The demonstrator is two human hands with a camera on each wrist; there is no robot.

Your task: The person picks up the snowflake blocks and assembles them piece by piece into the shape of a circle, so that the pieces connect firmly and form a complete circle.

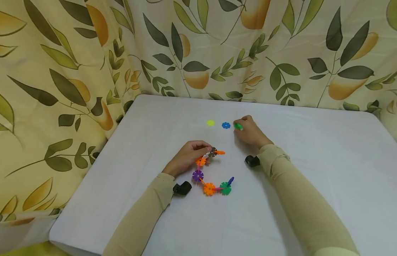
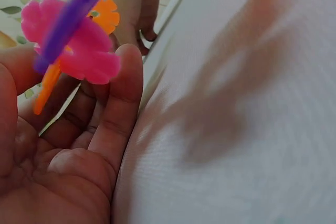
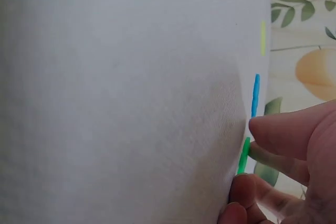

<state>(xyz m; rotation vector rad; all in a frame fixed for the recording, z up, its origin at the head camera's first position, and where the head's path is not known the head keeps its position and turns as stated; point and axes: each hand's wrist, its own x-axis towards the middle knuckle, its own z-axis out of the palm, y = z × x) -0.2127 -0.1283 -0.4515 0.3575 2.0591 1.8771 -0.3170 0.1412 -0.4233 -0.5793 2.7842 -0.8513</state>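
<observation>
In the head view, my left hand (image 1: 189,156) holds a curved chain of interlocking snowflake discs near its upper end, by a white and a dark brown disc (image 1: 213,152). From there the chain bends down through an orange disc (image 1: 200,161) and a purple disc (image 1: 198,175) to a green disc (image 1: 225,188) and a blue one on edge. The left wrist view shows a pink disc (image 2: 94,59) in front of curled fingers. At the back, my right hand (image 1: 249,131) pinches a loose bright green disc (image 1: 238,126) at the table surface; the right wrist view has this disc (image 3: 243,156) edge-on between thumb and fingers.
A loose blue disc (image 1: 226,125) and a yellow disc (image 1: 210,123) lie in a row left of the right hand. White cloth covers the table (image 1: 329,170). Leaf-print curtains (image 1: 230,53) hang behind and at the left. Black wrist devices (image 1: 182,188) sit on both sleeves.
</observation>
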